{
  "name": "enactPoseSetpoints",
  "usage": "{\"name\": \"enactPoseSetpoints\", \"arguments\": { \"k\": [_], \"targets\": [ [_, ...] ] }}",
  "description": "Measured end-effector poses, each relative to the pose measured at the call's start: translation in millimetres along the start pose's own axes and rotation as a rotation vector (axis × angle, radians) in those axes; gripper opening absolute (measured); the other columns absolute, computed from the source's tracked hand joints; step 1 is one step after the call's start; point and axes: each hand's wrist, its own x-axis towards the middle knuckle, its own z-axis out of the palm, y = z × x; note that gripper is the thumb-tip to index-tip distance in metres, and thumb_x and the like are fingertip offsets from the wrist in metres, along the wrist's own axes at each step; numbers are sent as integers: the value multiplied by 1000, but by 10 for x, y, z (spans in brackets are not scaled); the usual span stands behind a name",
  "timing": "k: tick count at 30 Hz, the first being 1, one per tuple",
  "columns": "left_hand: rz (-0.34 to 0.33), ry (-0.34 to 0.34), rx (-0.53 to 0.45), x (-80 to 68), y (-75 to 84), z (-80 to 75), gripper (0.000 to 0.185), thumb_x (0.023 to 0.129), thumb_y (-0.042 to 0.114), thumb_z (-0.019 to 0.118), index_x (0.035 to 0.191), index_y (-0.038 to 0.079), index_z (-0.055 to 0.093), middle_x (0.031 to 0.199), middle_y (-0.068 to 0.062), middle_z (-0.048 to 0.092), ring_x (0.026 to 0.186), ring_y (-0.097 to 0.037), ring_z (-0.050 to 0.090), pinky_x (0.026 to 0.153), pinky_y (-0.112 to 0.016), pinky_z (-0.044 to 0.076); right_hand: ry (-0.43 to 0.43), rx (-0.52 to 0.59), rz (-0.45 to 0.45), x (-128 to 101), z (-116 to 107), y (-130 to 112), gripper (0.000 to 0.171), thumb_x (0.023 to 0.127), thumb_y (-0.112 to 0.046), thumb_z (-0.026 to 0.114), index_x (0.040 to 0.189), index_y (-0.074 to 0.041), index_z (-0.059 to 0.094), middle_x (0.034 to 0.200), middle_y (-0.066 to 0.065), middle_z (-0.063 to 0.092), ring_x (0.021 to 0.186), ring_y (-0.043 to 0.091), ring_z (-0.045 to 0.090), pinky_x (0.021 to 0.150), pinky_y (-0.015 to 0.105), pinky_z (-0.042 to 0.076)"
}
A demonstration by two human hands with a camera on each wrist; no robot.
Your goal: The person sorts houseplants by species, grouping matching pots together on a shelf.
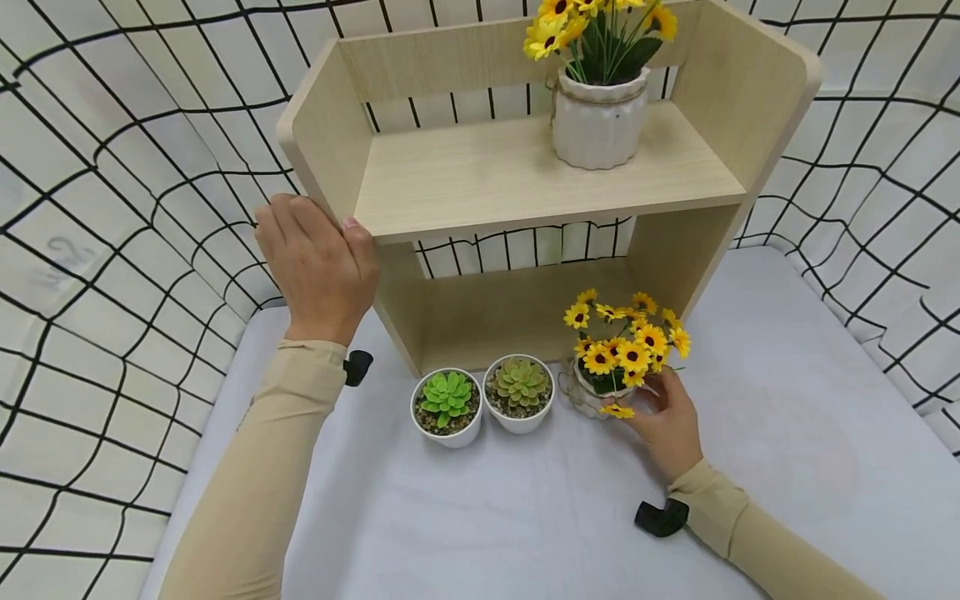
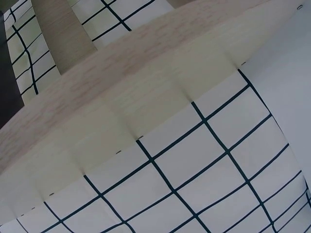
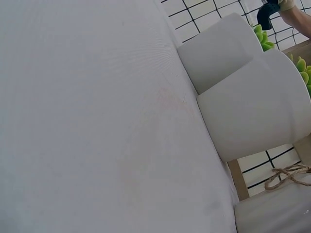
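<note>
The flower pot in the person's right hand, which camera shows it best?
The head view: the flower pot shows with its yellow blooms, gripped by the right hand in front of the shelf. The right wrist view catches only its white wall and twine bow. The left wrist view misses it.

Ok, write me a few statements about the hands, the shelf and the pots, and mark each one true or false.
1. The left hand rests on the wooden shelf at its left side panel. True.
2. The right hand grips the bright green succulent pot. False: it holds the sunflower pot on the table.
3. Two sunflower pots stand on the upper shelf board. False: only one, the upper sunflower pot.
4. The two succulent pots stand side by side, the duller green one on the right. True.
5. The white table carries both succulents. True.
</note>
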Motion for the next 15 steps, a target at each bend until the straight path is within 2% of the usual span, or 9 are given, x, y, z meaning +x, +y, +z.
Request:
{"name": "enactPoseSetpoints", "arguments": {
  "k": [4, 7, 12, 15],
  "targets": [
    [0, 2, -2, 6, 4, -1, 40, 98, 29, 31, 108, -7, 45, 102, -29, 47, 95, -42, 36, 85, -50, 26, -2, -8, 31, 3, 7, -12, 80, 83, 3, 80, 154, -5, 43, 147, 4, 50, 124, -9, 46, 103, 3, 41],
    [-2, -3, -3, 5, 7, -3, 40, 98, 29, 31, 108, -7, 45, 102, -29, 47, 95, -42, 36, 86, -50, 26, 0, 1, 58, -10, 17, -21, 81, 83, 4, 79, 155, -7, 42, 149, 9, 50, 128, -2, 48, 103, 4, 41],
    [-8, -10, -6, -7, 8, -8, 40, 98, 29, 31, 107, -7, 45, 102, -29, 46, 94, -42, 35, 85, -50, 26, 3, 16, 89, -41, 63, -39, 83, 83, 4, 80, 154, -7, 38, 151, 10, 46, 139, 17, 47, 105, 3, 40],
    [-8, -7, -8, -5, 9, -7, 40, 98, 29, 31, 107, -7, 45, 102, -29, 46, 94, -42, 35, 85, -50, 26, 18, 24, 93, -46, 100, -53, 85, 82, -1, 82, 154, -8, 37, 154, 8, 44, 143, 22, 45, 110, 8, 40]
  ]
}}
